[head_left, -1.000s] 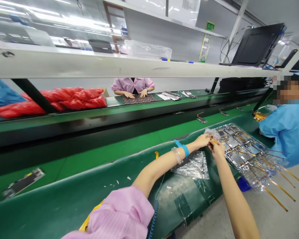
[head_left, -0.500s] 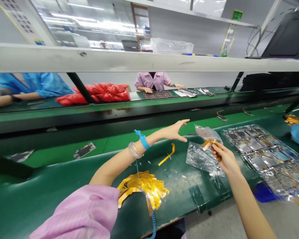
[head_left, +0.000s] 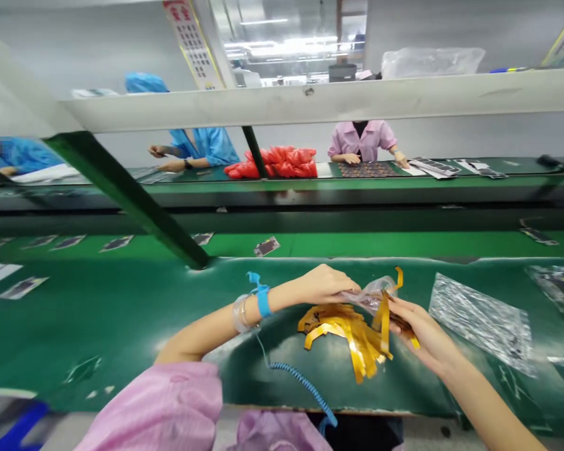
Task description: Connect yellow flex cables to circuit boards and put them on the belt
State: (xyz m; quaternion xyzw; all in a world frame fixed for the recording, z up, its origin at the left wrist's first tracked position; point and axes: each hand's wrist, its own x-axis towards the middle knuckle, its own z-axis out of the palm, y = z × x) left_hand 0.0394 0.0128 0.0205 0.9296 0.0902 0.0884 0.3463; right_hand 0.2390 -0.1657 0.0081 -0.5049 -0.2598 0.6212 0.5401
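My left hand (head_left: 326, 285) has its fingers closed on one end of a clear plastic bag (head_left: 369, 291). Orange-yellow flex cables (head_left: 384, 319) are pinched in my right hand (head_left: 420, 326), against the other side of the bag. Just below both hands, a fanned pile of the same flex cables (head_left: 341, 332) lies on the green bench mat (head_left: 131, 313). A single bent flex cable (head_left: 398, 277) shows behind the bag. Round my left wrist is a blue anti-static strap (head_left: 263, 300) with a coiled cord (head_left: 305, 383).
Right of my hands lies a flat clear plastic bag (head_left: 482, 322), with bagged circuit boards (head_left: 561, 288) beyond it. Boards (head_left: 266, 246) sit on the green conveyor (head_left: 404, 244). A slanted green post (head_left: 136, 200) rises on the left. Co-workers (head_left: 364, 141) sit opposite.
My left hand has come down from its reach and closed on the bag. My right hand has carried the bag and cables left, over the pile. The view has swung left.
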